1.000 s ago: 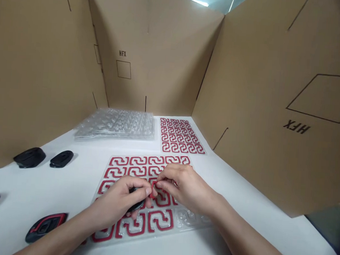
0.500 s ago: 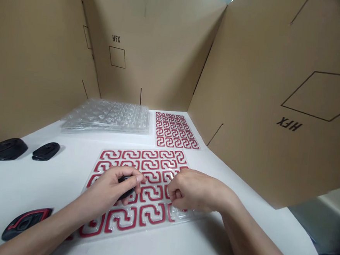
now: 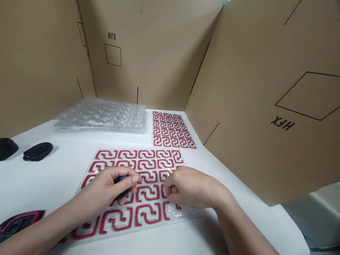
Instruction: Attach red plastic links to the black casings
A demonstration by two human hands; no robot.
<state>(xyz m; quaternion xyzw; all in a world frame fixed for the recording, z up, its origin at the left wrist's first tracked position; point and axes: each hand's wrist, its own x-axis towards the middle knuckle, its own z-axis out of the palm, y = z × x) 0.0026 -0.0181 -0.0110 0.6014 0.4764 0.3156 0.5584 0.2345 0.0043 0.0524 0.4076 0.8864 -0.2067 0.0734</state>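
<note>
My left hand is closed around a small black plastic part, rounded like a computer mouse shell, above the near tray. Fingers hide much of that part. My right hand is curled over the right side of the same clear plastic tray; its fingertips are hidden, and I cannot see what they hold, if anything. Curved red strips sit in pairs in the tray's cells. Beside my left forearm lies a black mouse-shaped part with a red strip along its edge.
Two black mouse-shaped parts lie at the left of the white table. Behind stands a stack of clear trays, and right of it a second tray with red strips. Cardboard walls enclose the back and sides.
The view has turned slightly, so everything sits a little further left. Both hands keep nearly the same place over the tray, and the left still holds the black part.
</note>
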